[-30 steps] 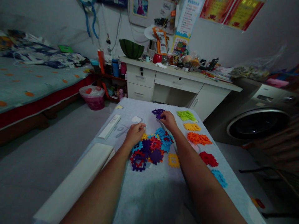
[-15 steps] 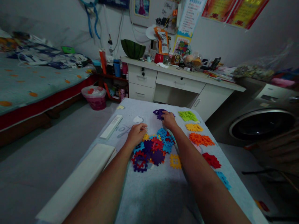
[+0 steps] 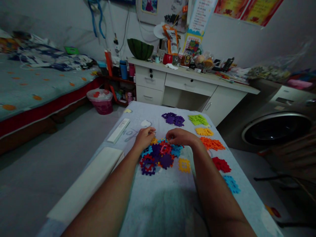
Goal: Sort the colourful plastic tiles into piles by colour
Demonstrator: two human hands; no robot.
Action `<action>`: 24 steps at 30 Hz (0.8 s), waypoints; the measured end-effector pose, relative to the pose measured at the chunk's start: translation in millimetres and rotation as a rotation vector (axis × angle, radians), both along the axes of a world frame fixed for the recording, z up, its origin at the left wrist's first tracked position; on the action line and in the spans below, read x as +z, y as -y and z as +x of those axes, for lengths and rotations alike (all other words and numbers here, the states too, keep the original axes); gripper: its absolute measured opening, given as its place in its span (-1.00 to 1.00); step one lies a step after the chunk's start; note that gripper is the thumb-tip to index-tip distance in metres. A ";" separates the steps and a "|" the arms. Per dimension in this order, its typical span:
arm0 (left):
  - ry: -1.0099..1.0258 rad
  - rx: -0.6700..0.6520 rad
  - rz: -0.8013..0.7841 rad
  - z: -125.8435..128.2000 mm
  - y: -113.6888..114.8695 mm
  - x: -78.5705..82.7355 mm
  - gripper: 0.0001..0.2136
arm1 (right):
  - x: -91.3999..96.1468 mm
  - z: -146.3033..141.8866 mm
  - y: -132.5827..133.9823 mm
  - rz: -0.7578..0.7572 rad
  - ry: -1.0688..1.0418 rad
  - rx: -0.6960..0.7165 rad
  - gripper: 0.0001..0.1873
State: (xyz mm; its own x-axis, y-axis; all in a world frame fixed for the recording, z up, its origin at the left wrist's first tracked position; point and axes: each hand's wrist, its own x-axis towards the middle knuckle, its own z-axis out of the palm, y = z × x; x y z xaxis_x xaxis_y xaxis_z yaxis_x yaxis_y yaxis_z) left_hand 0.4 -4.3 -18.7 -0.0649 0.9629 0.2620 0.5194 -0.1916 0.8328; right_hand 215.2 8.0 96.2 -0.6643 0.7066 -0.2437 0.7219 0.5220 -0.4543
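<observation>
The mixed pile of toothed pieces (image 3: 158, 153) lies beneath the bent fingers of the right hand (image 3: 179, 135) and just beside the loosely curled left hand (image 3: 144, 136) (whether either grips one, I cannot tell), probably light, stiff plastic, best pinched by notched edges.

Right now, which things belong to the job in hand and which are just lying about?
Apparently in use: left hand, right hand, mixed pile of notched pieces, yellow square, purple group, green group, yellow group, orange group, red group, blue group.

Apparently lying about: long white object, narrow white box, pink bucket.
</observation>
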 end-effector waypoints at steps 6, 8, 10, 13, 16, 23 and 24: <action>0.039 -0.006 0.020 -1.5 -1.5 -2.5 -0.76 | -0.1 -31.3 25.5 0.112 0.108 0.112 -0.65; 0.075 -0.008 0.012 -1.9 -2.0 -2.3 -0.76 | -2.9 -38.9 30.9 0.158 0.135 0.123 -0.64; 0.111 -0.011 0.001 -2.1 -2.3 -1.8 -0.76 | -6.0 -43.9 34.5 0.193 0.149 0.131 -0.65; 0.151 -0.017 -0.006 -2.0 -2.6 -1.2 -0.76 | -9.7 -46.3 35.5 0.239 0.112 0.148 -0.68; 0.169 -0.011 -0.017 -1.8 -2.4 -0.3 -0.75 | -10.7 -44.5 32.2 0.250 0.004 0.124 -0.70; 0.173 0.000 -0.032 -1.3 -1.2 2.7 -0.74 | -7.5 -26.6 14.9 0.059 -0.341 -0.008 -0.90; 0.176 0.000 -0.039 -1.4 -1.6 1.8 -0.74 | -8.2 -22.0 10.6 0.063 -0.409 -0.056 -0.92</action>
State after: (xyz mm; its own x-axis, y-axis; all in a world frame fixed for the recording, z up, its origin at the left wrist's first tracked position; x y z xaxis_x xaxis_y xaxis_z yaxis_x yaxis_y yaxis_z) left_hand -1.0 -2.7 -16.9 -0.1065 0.9721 0.2092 0.3646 -0.1576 0.9177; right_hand 193.2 -2.6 88.0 -0.6573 0.7497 0.0770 0.5165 0.5226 -0.6783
